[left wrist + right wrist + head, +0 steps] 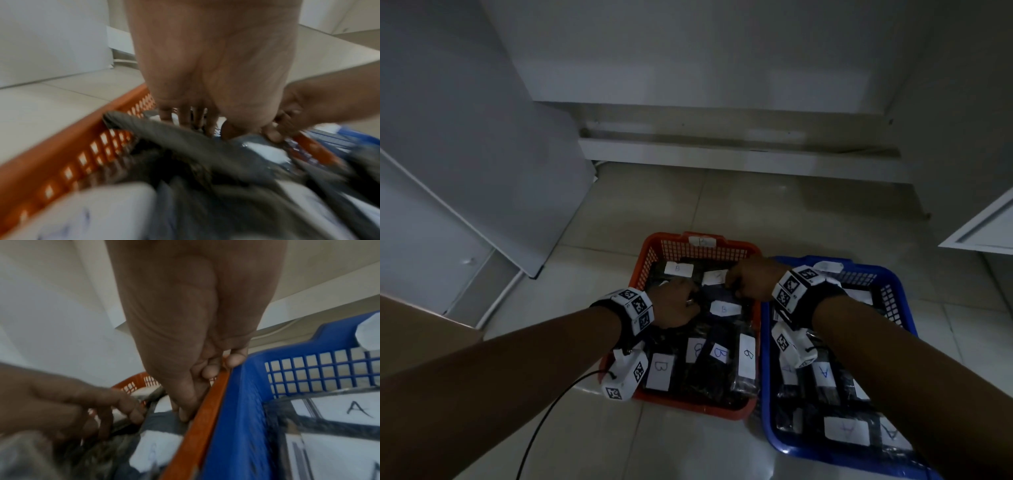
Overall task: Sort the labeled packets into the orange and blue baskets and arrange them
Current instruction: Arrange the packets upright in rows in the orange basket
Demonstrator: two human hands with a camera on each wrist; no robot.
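Labeled packets (723, 309), dark soft goods in slippery clear wrap, lie in the orange basket (650, 253) beside the blue basket (900, 291); left hand (677, 301) and right hand (751, 277) both curl onto one, likely light, floppy, best gripped edgewise.

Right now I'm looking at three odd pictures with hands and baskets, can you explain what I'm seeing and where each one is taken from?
No machine here: a person works with bare hands, wearing cameras. The wide picture comes from the head; the two close ones from each wrist. On the tiled floor sit an orange basket of dark packets labelled B and a blue basket of packets labelled A. Both hands reach into the orange basket: the left hand and the right hand pinch a packet near its far end. The wrist pictures are blurred.
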